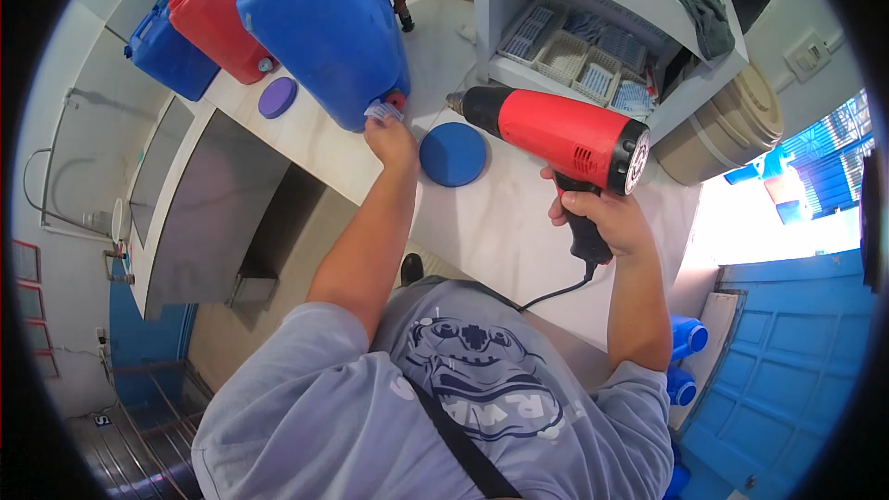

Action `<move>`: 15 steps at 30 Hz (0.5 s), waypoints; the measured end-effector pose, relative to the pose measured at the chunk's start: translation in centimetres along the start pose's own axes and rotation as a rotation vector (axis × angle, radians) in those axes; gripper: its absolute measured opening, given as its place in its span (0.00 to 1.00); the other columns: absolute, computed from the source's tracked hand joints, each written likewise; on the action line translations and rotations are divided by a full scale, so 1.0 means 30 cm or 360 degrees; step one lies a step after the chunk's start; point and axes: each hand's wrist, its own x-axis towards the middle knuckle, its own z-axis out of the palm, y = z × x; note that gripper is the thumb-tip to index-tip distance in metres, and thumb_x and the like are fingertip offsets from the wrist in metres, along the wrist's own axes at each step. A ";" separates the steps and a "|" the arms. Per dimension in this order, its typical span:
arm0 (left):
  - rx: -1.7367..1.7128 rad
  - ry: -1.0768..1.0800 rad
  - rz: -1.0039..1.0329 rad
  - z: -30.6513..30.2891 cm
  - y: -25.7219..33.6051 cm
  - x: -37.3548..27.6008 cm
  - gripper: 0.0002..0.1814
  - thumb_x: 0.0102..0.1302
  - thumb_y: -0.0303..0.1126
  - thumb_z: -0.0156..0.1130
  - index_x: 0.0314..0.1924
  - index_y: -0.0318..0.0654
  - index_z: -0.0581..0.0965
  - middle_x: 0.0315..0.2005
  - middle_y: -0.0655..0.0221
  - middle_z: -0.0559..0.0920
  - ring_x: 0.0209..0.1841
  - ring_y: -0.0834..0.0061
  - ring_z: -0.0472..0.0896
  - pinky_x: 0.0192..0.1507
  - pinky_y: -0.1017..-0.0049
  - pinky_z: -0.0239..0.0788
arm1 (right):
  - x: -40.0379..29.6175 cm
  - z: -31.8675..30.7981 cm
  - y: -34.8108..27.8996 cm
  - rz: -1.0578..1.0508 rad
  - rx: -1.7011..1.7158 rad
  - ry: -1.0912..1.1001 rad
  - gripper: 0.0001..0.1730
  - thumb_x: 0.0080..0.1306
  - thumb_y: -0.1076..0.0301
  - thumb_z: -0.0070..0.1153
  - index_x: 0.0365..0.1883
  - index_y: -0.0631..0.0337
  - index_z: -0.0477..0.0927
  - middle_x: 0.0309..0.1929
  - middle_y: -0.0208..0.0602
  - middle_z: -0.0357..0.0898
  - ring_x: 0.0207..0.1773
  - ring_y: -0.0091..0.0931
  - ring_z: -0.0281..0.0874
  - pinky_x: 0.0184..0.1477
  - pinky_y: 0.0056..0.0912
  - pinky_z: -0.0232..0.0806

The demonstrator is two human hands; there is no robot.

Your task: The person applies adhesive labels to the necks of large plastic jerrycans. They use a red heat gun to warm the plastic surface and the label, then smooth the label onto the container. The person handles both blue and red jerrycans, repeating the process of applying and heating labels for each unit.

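Observation:
My right hand point(615, 219) is wrapped around the black handle of a red and black heat gun point(562, 128). Its metal nozzle points left, towards the large blue plastic jug point(323, 28) on the counter. At the jug's lower end, my left hand point(390, 142) pinches a small, white, printed plastic seal point(379, 110) beside the red faucet fitting point(396, 98). My fingers partly hide the seal, and I cannot tell whether it is around the fitting. A round blue lid point(453, 155) lies flat on the counter between my hands.
A purple lid point(277, 97), a red jug point(219, 14) and a blue jug point(173, 48) are on the left. White baskets point(559, 55) of printed seals fill the shelf. A beige water cooler point(719, 128) stands at right. The heat gun's cord point(559, 295) trails across the counter edge point(486, 288).

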 end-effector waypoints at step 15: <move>-0.0400 -0.0179 -0.0225 0.028 -0.040 0.054 0.17 0.74 0.28 0.53 0.60 0.31 0.76 0.54 0.63 0.79 0.53 0.73 0.77 0.57 0.73 0.67 | -0.014 -0.044 0.037 -0.0068 0.0071 -0.0048 0.29 0.59 0.76 0.61 0.61 0.69 0.75 0.56 0.45 0.81 0.41 0.29 0.84 0.44 0.36 0.79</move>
